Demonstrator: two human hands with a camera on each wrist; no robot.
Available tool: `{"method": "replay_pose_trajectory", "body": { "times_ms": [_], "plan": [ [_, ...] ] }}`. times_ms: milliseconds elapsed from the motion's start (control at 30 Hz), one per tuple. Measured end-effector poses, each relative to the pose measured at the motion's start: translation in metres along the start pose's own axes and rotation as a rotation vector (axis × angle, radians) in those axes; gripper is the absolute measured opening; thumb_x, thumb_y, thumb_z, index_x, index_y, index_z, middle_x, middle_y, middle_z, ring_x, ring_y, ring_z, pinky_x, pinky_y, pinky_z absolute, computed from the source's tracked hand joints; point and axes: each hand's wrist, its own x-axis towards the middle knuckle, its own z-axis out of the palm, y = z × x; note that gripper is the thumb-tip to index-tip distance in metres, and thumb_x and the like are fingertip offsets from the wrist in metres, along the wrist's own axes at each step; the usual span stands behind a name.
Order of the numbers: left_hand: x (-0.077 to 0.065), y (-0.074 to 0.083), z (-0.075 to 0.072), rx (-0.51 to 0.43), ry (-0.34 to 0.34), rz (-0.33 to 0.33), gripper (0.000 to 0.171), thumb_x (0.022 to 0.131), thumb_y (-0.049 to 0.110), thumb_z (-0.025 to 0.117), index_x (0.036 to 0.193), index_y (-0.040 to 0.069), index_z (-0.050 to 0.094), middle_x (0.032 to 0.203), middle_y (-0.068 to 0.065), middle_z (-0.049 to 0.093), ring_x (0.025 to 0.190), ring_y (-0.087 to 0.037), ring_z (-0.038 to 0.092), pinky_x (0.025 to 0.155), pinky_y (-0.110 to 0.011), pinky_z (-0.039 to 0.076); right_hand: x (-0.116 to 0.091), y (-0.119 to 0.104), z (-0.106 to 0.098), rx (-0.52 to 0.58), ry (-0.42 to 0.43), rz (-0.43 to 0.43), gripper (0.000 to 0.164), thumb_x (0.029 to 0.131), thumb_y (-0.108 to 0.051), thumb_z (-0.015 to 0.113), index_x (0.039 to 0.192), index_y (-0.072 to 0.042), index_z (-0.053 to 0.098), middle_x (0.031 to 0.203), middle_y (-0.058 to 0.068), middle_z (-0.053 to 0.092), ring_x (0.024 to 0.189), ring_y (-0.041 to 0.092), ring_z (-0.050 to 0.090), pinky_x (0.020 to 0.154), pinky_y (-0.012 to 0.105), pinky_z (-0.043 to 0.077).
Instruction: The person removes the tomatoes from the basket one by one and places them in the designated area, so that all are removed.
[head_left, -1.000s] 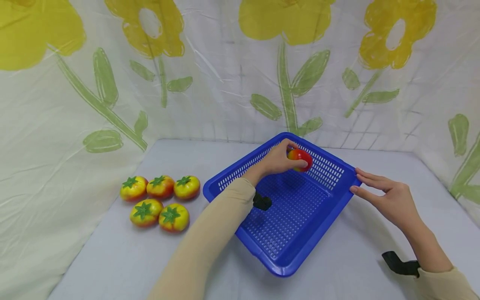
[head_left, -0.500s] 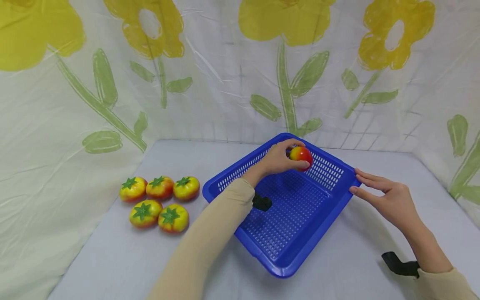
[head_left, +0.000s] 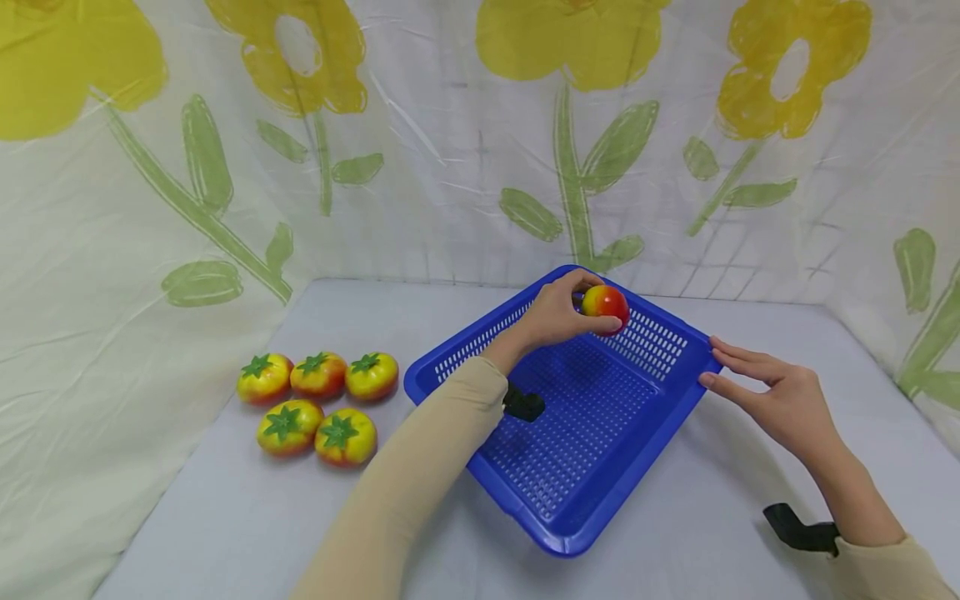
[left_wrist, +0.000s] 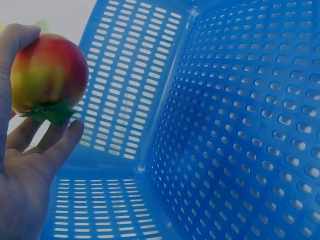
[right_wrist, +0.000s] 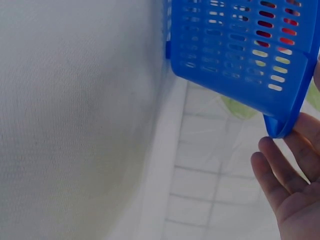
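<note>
My left hand [head_left: 557,313] grips a red and yellow toy tomato [head_left: 606,310] with a green leafy top, holding it above the far end of the blue plastic basket [head_left: 537,518]. In the left wrist view the tomato [left_wrist: 50,75] sits between thumb and fingers, leaf side toward the palm, beside the perforated basket wall [left_wrist: 127,75]. At the basket's right corner, my right hand [head_left: 780,398] pinches the rim; the right wrist view has its fingers [right_wrist: 282,170] at the rim's underside. Inside, the visible basket floor is bare.
Several more toy tomatoes [head_left: 347,437] stand in two rows on the white table [head_left: 225,525], left of the basket. Behind the table hangs a white cloth [head_left: 435,167] printed with yellow flowers. A black wrist mount [head_left: 798,529] shows on my right arm.
My left hand has risen slightly with the tomato, which has turned a little and shows more yellow. My right hand and the basket stay in place.
</note>
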Motion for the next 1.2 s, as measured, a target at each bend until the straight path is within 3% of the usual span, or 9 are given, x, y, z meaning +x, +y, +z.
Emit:
{"method": "replay_pose_trajectory", "body": {
  "times_ms": [133, 233, 500, 633, 667, 733, 900, 1100, 1200],
  "plan": [
    [0.001, -0.001, 0.000, 0.008, 0.009, 0.023, 0.061, 0.081, 0.037, 0.082, 0.132, 0.016, 0.056, 0.118, 0.000, 0.061, 0.102, -0.014, 0.058, 0.079, -0.021, 0.052, 0.000, -0.001, 0.000, 0.006, -0.007, 0.014, 0.056, 0.084, -0.038, 0.079, 0.133, -0.014, 0.063, 0.135, 0.005, 0.058, 0.129, 0.032, 0.048, 0.107, 0.042, 0.037],
    [0.001, -0.002, 0.001, 0.012, 0.010, 0.041, 0.060, 0.082, 0.037, 0.081, 0.133, 0.016, 0.057, 0.117, 0.001, 0.061, 0.104, -0.016, 0.058, 0.079, -0.021, 0.052, -0.001, -0.001, 0.001, 0.013, -0.008, 0.011, 0.057, 0.084, -0.038, 0.079, 0.133, -0.012, 0.062, 0.135, 0.007, 0.058, 0.129, 0.033, 0.048, 0.103, 0.055, 0.038],
    [-0.001, 0.002, -0.002, -0.024, 0.007, 0.033, 0.057, 0.083, 0.037, 0.079, 0.132, 0.016, 0.058, 0.115, 0.002, 0.061, 0.102, -0.016, 0.058, 0.078, -0.022, 0.052, -0.002, -0.001, 0.002, 0.002, 0.003, -0.002, 0.056, 0.084, -0.038, 0.079, 0.132, -0.014, 0.063, 0.134, 0.005, 0.059, 0.129, 0.026, 0.049, 0.106, 0.040, 0.038],
    [-0.001, 0.006, -0.004, -0.072, 0.010, 0.026, 0.057, 0.083, 0.038, 0.080, 0.131, 0.017, 0.058, 0.113, 0.002, 0.061, 0.098, -0.014, 0.059, 0.078, -0.023, 0.053, -0.001, 0.000, 0.002, -0.004, 0.013, -0.006, 0.056, 0.083, -0.038, 0.079, 0.131, -0.014, 0.064, 0.133, 0.004, 0.059, 0.125, -0.004, 0.045, 0.102, 0.017, 0.034],
    [-0.001, 0.007, -0.005, -0.085, 0.016, 0.027, 0.057, 0.083, 0.038, 0.080, 0.131, 0.017, 0.058, 0.113, 0.002, 0.061, 0.098, -0.014, 0.059, 0.078, -0.023, 0.053, -0.001, 0.000, 0.002, -0.002, 0.012, -0.005, 0.056, 0.083, -0.039, 0.079, 0.131, -0.014, 0.064, 0.133, 0.004, 0.059, 0.124, -0.006, 0.044, 0.102, 0.017, 0.034],
    [-0.001, 0.010, -0.007, -0.105, 0.033, 0.027, 0.058, 0.082, 0.038, 0.080, 0.131, 0.017, 0.057, 0.113, 0.003, 0.061, 0.097, -0.014, 0.060, 0.078, -0.024, 0.053, -0.001, 0.000, 0.002, 0.000, 0.007, -0.001, 0.056, 0.083, -0.039, 0.079, 0.131, -0.015, 0.064, 0.133, 0.005, 0.059, 0.125, -0.004, 0.045, 0.103, 0.019, 0.035],
    [-0.003, 0.019, -0.011, -0.113, 0.062, 0.040, 0.058, 0.083, 0.039, 0.080, 0.130, 0.016, 0.056, 0.109, 0.004, 0.063, 0.096, -0.014, 0.060, 0.077, -0.025, 0.053, 0.000, 0.000, 0.001, 0.023, -0.012, -0.003, 0.057, 0.085, -0.038, 0.078, 0.133, -0.012, 0.062, 0.135, 0.008, 0.058, 0.127, 0.036, 0.049, 0.101, 0.058, 0.037],
    [-0.010, 0.025, -0.019, -0.083, 0.034, 0.076, 0.059, 0.083, 0.044, 0.077, 0.132, 0.018, 0.057, 0.114, 0.005, 0.061, 0.102, -0.011, 0.058, 0.081, -0.025, 0.053, 0.000, 0.000, 0.000, 0.027, -0.018, 0.008, 0.058, 0.085, -0.038, 0.078, 0.133, -0.011, 0.062, 0.135, 0.008, 0.057, 0.128, 0.037, 0.048, 0.100, 0.060, 0.037],
    [-0.015, 0.030, -0.026, -0.072, 0.019, 0.073, 0.058, 0.084, 0.045, 0.076, 0.134, 0.021, 0.057, 0.115, 0.004, 0.061, 0.103, -0.012, 0.057, 0.081, -0.026, 0.053, 0.000, -0.001, -0.001, 0.032, -0.011, -0.003, 0.058, 0.084, -0.037, 0.079, 0.133, -0.011, 0.062, 0.135, 0.007, 0.057, 0.128, 0.037, 0.048, 0.107, 0.037, 0.038]
  ]
}}
